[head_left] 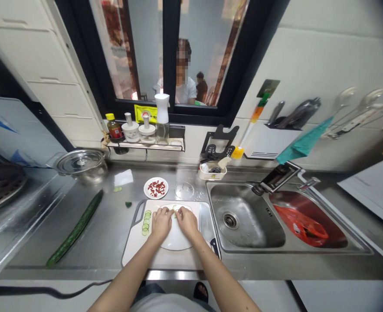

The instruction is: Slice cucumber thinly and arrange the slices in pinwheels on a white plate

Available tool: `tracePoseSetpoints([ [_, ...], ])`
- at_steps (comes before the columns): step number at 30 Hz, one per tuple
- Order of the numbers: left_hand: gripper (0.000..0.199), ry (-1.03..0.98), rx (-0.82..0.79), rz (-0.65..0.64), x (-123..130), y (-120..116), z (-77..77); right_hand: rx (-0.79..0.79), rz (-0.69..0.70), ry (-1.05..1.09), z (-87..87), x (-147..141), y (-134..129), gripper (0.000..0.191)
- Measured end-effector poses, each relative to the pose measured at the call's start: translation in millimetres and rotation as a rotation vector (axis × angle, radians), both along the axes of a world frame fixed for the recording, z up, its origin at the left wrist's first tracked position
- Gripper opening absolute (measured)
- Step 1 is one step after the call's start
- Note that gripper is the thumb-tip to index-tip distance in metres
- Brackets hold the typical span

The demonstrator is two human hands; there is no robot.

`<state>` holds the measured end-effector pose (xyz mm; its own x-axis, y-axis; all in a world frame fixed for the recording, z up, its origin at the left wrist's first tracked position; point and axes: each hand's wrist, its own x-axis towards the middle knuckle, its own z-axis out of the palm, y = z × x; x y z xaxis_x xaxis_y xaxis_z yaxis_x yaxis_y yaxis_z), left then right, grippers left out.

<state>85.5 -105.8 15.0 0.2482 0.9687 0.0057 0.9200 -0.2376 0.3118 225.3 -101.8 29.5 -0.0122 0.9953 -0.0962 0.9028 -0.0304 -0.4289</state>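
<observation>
**Pinching a cucumber slice (175, 209) above a white plate (176, 239)**

Pinching at the slice with the fingertips of the left hand (161, 222) and the right hand (187, 222), nearly meeting at the plate's far rim. Holding both hands palm down, with fingers bent and turned inward. Reaching forward over the near counter edge with left forearm (129, 273) and right forearm (225, 273), set wide apart at the elbows and converging toward the slice.

Beneath the plate, a cutting board (131, 249). On the board, left of the hands, a row of overlapping cucumber slices (146, 222); along its right side, a knife (205, 221), handle toward the near edge. Just beyond the board, a small dish (146, 189) of red pieces. Well left, on the steel counter (108, 242), a long cucumber (77, 228) lying diagonally. To the right, a double sink (243, 236).
</observation>
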Motion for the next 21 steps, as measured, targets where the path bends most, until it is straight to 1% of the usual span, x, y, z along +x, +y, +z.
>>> tracePoseSetpoints([
  [4,0.034,-0.144,0.021,0.113,-6.2,-8.7,0.5,0.013,-0.018,0.055,5.0,0.5,-16.4,0.026],
  [9,0.032,-0.241,0.084,0.143,-24.4,-30.5,-7.3,0.057,-0.006,0.136,7.1,3.9,-44.6,0.027],
  [13,0.031,-0.246,0.112,0.211,-48.4,-54.4,-12.8,0.076,-0.004,0.161,4.3,7.8,-67.2,0.028],
  [16,0.028,-0.243,0.106,0.326,-68.1,-69.7,-14.4,0.091,-0.011,0.163,2.1,10.8,-78.6,0.029],
  [21,0.03,-0.202,0.031,0.459,-93.6,-82.6,-17.2,0.12,-0.004,0.158,-1.4,11.8,-88.8,0.03],
])
